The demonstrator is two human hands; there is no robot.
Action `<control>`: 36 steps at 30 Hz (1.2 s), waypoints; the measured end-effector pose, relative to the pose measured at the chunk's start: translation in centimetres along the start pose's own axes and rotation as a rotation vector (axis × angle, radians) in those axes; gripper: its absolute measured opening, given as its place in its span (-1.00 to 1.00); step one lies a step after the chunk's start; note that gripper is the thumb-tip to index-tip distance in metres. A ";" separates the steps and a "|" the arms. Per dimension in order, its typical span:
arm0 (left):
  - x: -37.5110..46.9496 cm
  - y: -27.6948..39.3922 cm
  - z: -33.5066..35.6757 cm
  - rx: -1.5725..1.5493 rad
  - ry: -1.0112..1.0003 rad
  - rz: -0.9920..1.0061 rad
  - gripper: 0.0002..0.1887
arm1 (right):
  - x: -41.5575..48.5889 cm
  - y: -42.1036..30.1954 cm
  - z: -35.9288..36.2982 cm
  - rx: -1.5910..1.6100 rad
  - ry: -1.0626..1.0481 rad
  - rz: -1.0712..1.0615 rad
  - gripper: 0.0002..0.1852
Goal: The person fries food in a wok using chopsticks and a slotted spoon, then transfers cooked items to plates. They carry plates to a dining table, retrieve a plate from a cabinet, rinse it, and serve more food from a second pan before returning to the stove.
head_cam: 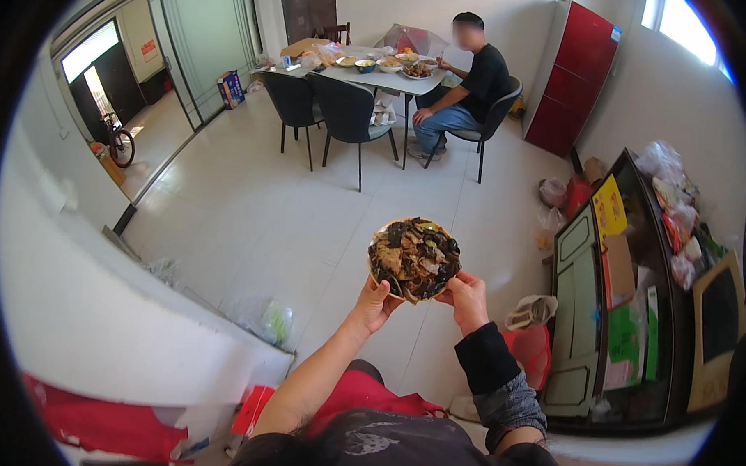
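Observation:
Out in front of me, at about the middle of the view, I carry a plate (370, 271) heaped with a stir-fried dish (414, 259). The food has dark, fungus-like pieces, light brown meat-like pieces and some green bits. It covers nearly all of the plate, so only a narrow rim shows. My left hand (375, 305) grips the near left edge, thumb on top. On the near right edge my right hand (465, 296) holds the plate too, its fingers partly hidden below. A dark cuff and grey sleeve cover my right forearm.
Ahead, a dining table (384, 79) holds several dishes and plastic bags. A person (477, 82) sits at its right end. Two dark chairs (346, 109) stand on the near side. A cabinet (576, 314) lines the right, with bags (533, 312) beside it. Plastic bags (271, 319) lie near the left wall.

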State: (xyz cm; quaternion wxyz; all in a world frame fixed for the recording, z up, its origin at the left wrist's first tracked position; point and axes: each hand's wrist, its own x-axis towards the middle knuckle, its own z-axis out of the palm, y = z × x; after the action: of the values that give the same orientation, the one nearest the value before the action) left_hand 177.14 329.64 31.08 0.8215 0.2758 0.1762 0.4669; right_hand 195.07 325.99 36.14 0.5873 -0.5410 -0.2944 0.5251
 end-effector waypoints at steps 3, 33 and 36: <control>11.9 2.6 -2.1 0.009 -0.045 0.008 -0.20 | 11.8 -2.5 0.6 0.000 -0.010 -0.034 -0.76; 106.6 25.8 -24.4 0.163 0.331 -0.212 -0.51 | 103.2 -19.0 6.9 0.001 0.099 0.070 -0.73; 117.9 27.5 -29.1 0.233 0.450 -0.134 -0.49 | 108.9 -19.2 6.9 0.009 0.113 0.039 -0.72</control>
State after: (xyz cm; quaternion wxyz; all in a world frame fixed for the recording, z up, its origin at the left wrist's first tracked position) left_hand 202.00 451.29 21.47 0.7532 0.2455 0.4252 0.4377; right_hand 224.45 432.69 31.69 0.5949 -0.5727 -0.2478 0.5066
